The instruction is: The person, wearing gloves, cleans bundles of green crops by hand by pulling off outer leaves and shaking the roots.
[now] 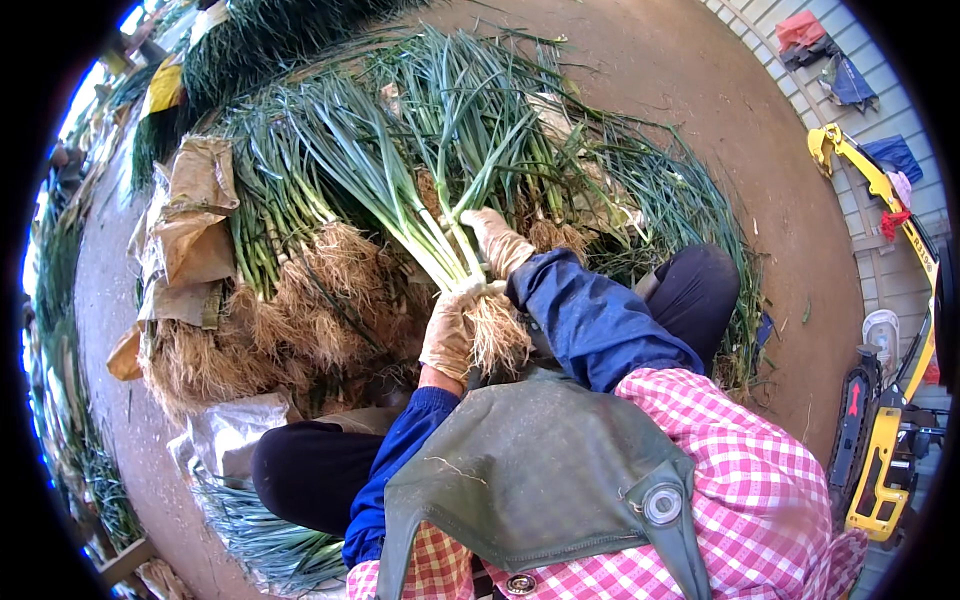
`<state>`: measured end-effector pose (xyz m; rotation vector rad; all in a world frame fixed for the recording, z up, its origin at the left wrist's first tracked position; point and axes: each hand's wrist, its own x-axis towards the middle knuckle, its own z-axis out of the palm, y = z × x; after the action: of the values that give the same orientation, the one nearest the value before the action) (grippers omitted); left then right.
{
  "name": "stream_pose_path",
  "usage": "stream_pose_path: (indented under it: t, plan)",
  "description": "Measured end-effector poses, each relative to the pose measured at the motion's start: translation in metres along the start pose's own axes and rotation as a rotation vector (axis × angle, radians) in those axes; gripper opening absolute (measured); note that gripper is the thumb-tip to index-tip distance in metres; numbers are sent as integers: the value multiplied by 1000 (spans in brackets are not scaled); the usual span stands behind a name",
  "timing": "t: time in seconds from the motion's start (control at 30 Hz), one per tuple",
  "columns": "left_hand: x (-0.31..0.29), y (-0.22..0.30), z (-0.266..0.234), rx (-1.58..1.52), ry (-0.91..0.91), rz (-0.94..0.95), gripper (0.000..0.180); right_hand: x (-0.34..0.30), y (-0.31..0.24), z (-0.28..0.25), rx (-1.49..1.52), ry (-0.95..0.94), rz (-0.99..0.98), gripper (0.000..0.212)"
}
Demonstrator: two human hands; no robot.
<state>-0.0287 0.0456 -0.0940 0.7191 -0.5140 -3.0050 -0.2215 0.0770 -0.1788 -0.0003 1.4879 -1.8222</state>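
My left hand (447,338), in a tan glove, is closed around the white lower ends of a small bunch of green onions (432,240). Their stringy roots (497,332) hang down just right of that hand. Higher on the stalks, my right hand (497,243), also gloved, has its fingers wrapped at the bunch's right side. The green leaves fan out up and away from me. Beyond my hands lies a big heap of green onions (290,200), with matted brown roots (335,260) facing me on the left.
Brown wrapping sheets (195,215) stand at the heap's left. More green onions (270,535) lie by my left knee, beside a pale plastic sheet (235,435). A small yellow excavator (880,465) stands at the far right near a wall (850,60). Bare floor (690,70) stretches behind the heap.
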Motion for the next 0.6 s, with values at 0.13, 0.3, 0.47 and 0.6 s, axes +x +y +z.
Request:
stream_pose_path:
  t: [0.13, 0.3, 0.47, 0.6]
  plan:
    - [3, -2, -18, 5, 108, 79, 19, -10, 18, 14, -375, 206, -7, 31]
    - [-3, 9, -24, 61, 93, 211, 21, -50, 31, 19, -630, 68, 117, 38]
    - [10, 7, -13, 4, 77, 247, 20, -79, 48, -28, -1366, -125, 101, 47]
    - [-15, 16, 2, -102, 88, 166, 18, -111, -15, -11, -1573, 82, 41, 28]
